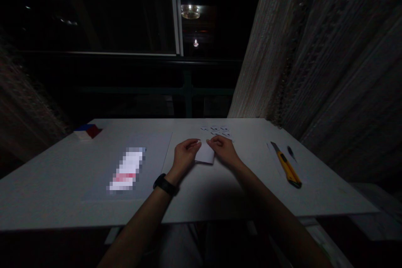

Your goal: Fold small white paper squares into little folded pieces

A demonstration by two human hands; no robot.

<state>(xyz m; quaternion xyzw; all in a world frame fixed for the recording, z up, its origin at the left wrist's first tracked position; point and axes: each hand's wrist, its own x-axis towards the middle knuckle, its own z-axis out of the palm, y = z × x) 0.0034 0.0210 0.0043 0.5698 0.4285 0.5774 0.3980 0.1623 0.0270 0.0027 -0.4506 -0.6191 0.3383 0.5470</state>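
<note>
A small white piece of paper (204, 153), which looks folded, is held over the middle of the table. My left hand (187, 153), with a black watch on its wrist, pinches the paper's upper left corner between thumb and fingers. On the opposite corner my right hand (223, 149) has a similar pinch. Just beyond my hands lie several small paper pieces with dark marks (215, 128) in rows. The dim light hides the finer folds of the paper.
On the white table (251, 201), a yellow utility knife (286, 165) lies at the right beside a small dark pointed object (292, 153). Left of my hands, a lit, blurred phone screen (128, 169) rests on a pale sheet (157, 163). A blue, red and white block (86, 131) stands far left. Curtains (254, 50) hang behind.
</note>
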